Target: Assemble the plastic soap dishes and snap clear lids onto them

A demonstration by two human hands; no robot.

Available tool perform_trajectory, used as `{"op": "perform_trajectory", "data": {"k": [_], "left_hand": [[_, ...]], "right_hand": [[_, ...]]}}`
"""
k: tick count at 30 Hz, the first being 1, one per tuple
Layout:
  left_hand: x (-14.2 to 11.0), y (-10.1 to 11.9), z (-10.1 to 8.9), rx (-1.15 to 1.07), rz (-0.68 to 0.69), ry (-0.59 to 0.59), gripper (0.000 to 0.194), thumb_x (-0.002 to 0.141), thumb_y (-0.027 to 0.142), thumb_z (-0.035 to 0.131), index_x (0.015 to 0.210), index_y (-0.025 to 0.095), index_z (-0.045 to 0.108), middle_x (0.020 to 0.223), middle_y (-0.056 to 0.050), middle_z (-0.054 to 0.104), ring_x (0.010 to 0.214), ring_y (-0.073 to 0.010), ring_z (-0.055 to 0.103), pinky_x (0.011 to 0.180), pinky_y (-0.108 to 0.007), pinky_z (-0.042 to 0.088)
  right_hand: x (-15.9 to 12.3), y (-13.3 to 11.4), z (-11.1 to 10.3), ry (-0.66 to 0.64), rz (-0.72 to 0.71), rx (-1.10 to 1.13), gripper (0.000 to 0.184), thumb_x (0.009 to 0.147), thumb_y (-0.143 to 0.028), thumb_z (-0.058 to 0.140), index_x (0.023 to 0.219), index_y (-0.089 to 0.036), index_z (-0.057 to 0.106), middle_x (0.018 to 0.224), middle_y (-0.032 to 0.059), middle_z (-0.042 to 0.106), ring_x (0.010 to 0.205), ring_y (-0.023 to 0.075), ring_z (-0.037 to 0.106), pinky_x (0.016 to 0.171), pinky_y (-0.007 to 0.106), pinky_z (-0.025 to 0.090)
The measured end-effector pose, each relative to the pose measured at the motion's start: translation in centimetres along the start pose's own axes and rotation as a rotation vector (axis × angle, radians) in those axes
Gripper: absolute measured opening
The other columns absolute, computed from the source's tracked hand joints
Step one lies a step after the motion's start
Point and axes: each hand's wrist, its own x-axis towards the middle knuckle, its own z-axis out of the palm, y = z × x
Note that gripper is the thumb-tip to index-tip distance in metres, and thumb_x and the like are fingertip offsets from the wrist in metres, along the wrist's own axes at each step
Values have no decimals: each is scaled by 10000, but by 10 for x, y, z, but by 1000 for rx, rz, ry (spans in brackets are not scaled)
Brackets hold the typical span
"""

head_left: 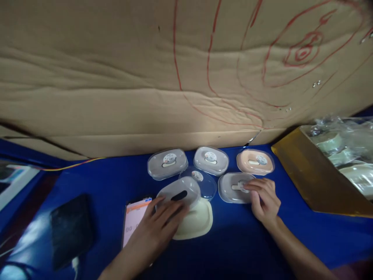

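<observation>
Glossy plastic container [233, 196], matt cardboard [116, 77]

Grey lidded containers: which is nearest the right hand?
The front-right container: the right hand overlaps its lid; the other grey ones lie farther left.

Left hand [159, 228]: at grey box [171, 189], centre; cream tray [201, 225], just nearer. Right hand [265, 202]: at second grey box [225, 188]. Far row: two grey boxes [155, 165], peach box [253, 168]. Phone [132, 221], left. Carton [309, 175], right.
</observation>
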Motion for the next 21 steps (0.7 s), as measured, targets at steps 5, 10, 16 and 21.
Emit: {"op": "perform_trajectory", "data": {"k": [5,10,16,21], "left_hand": [[3,1,-3,32,8,3,420,1093,37,454,1431,182,657,1316,-79,792,1187,-242,722,1226,-495,355],[10,3,-7,31,18,-21,356,1114,115,516,1435,200,645,1335,-87,786,1157,-249,735,1169,-486,417],[10,2,-5,47,22,-42,385,1084,62,507,1430,183,624,1342,-103,776,1178,-269,730,1123,-498,454],[12,6,0,44,14,-34,403,1087,99,490,1442,198,653,1366,-111,768,1229,-288,724,1094,-499,476]], "right_hand": [[7,-3,-3,26,30,27,225,1015,-114,590,1009,-272,750,904,21,806,839,236,765,829,441,516],[16,-4,-9,-169,26,-24,158,1077,-270,616,1148,-282,757,1138,68,821,1073,284,777,979,492,515],[21,14,-37,-714,72,-9,711,1026,-637,677,1650,-365,468,1713,115,503,1591,381,468,1245,648,428],[16,3,-48,-850,19,43,871,963,-667,749,1710,-377,405,1771,128,414,1626,408,412,1265,676,433]]}}
